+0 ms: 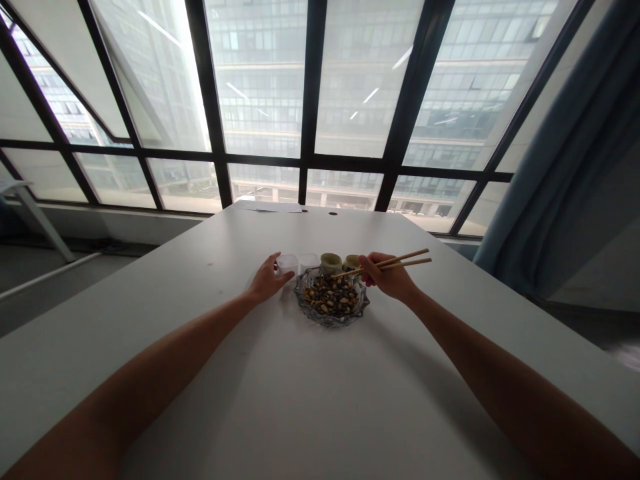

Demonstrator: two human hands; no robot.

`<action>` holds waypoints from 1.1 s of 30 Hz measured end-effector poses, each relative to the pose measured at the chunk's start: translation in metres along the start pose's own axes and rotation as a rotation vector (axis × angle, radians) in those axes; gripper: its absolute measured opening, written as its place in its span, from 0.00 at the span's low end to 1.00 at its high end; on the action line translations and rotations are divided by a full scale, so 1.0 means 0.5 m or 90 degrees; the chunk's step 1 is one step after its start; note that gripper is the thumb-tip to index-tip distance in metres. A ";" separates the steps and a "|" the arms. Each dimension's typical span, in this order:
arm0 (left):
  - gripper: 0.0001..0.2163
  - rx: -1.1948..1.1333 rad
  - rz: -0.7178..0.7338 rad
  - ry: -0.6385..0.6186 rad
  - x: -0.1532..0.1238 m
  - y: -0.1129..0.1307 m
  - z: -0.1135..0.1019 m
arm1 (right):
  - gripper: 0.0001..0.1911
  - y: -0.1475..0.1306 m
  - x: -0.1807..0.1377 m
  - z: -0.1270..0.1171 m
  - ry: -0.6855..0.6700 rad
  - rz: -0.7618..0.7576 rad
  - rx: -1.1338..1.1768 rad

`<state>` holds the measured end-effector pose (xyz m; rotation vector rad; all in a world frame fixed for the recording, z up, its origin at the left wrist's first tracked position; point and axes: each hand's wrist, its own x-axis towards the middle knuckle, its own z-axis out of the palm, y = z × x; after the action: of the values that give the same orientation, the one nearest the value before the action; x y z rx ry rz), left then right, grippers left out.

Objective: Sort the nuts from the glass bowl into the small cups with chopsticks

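A scalloped clear glass bowl (303, 303) stands on the table, filled with a mix of dark and pale nuts or seeds (333, 297). My right hand (387, 275) grips a pair of wooden chopsticks (407, 259), whose tips reach over the far part of the bowl. Whether anything is pinched between the tips is too small to tell. Left of the bowl, my left hand (269, 280) curls round the side of a small clear plastic container (287, 261), thumb in front and fingers behind. Beside it are a second clear container (309, 260) and two yellow-green cups (331, 260), one partly hidden by my right hand.
The white table (300, 400) runs forward to the windows. Papers (270, 207) lie at its far edge, near a dark round spot (333, 213). A blue curtain (555, 160) hangs at the right. A white metal frame (45, 220) stands at the left.
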<state>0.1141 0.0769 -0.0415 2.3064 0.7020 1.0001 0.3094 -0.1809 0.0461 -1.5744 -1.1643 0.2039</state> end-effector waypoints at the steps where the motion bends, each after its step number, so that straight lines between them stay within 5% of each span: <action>1: 0.36 0.001 -0.002 -0.004 0.000 0.001 -0.001 | 0.31 -0.001 0.000 0.000 0.003 0.001 -0.002; 33: 0.34 0.026 0.011 -0.008 -0.006 0.011 -0.005 | 0.29 -0.016 -0.001 -0.007 0.032 -0.007 -0.011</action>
<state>0.1114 0.0717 -0.0381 2.3559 0.7044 0.9873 0.3070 -0.1844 0.0535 -1.5792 -1.1382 0.1463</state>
